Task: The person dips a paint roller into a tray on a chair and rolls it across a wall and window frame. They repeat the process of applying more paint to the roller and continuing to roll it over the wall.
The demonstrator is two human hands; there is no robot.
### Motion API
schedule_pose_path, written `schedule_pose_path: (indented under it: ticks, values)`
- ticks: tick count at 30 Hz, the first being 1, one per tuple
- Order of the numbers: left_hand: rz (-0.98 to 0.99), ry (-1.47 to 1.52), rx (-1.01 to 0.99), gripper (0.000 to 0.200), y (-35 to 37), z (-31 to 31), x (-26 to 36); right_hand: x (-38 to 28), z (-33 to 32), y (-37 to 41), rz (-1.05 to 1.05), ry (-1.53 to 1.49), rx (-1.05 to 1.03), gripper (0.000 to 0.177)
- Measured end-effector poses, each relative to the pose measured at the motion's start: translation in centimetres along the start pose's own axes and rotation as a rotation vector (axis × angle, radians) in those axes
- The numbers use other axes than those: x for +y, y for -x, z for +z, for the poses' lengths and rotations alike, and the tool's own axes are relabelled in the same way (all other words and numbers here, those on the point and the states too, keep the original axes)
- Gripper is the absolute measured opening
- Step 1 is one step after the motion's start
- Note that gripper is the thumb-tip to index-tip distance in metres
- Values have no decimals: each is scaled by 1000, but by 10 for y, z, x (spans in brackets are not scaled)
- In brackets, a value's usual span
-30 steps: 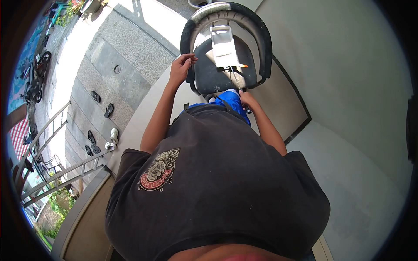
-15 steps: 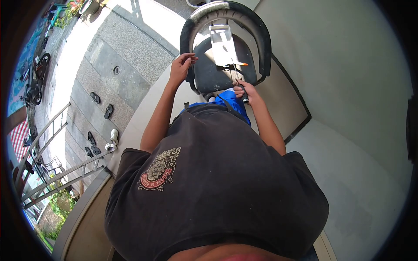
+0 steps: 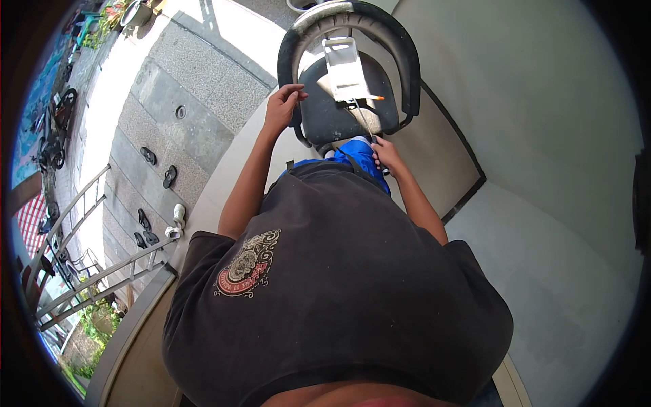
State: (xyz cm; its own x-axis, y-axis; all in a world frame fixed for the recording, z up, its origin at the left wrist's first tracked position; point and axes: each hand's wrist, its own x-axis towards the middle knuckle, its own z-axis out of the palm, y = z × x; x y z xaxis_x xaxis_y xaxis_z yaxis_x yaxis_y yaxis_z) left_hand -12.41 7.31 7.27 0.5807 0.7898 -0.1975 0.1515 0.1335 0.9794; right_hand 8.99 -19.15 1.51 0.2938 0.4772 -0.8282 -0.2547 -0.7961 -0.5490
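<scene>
My right hand is wrapped round the dark handle of what looks like a small paint roller. Its thin metal rod runs up to the near end of a white tray, where a white part with an orange tip sticks out to the right. The tray lies on the black seat of a chair. My left hand hovers by the chair's left side with bent fingers, apart and holding nothing.
A curved padded backrest arches round the tray. A pale wall rises on the right. To the left are a metal railing, sandals, white shoes and a parked motorcycle.
My right hand has drawn slightly down and to the right with the roller, turning its handle. My left hand stays almost in place.
</scene>
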Motion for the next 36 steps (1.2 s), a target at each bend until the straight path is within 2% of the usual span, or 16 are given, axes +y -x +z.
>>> schedule_pose_path:
  ticks: [3, 6, 11, 17, 21, 22, 26, 29, 31, 33, 36]
  values:
    - [-8, -13, -16, 26, 1, -2, -3, 5, 1, 12, -30, 44, -17, 37]
    - [-14, -17, -18, 26, 5, -1, -5, 11, -2, 14, -28, -43, -41, 38]
    - [-16, -10, 2, 25, 9, 2, 2, 0, -4, 15, 62, -75, -49, 44]
    - [8, -23, 5, 25, 9, -1, 6, -18, 10, -34, 92, -92, -7, 52]
    - [1, 11, 25, 25, 12, -4, 17, -49, 3, -70, 76, -155, -127, 55]
    - [1, -10, 23, 25, 14, -5, 16, -54, 8, -72, 67, -126, -44, 50]
    - [15, -5, 29, 26, 14, -6, 14, -56, 11, -50, -55, -26, -24, 42]
    - [-9, 12, 40, 26, 18, -5, 11, -36, 6, -21, -57, 8, -31, 45]
    - [-20, 4, 32, 26, 18, -4, 7, -20, 6, -2, -53, 34, 40, 47]
    - [-26, -4, 22, 26, 18, -3, 5, -8, 1, 7, 21, -11, -57, 53]
    - [-8, 0, 10, 26, 16, 0, 5, -4, 1, 6, 42, -34, -44, 54]
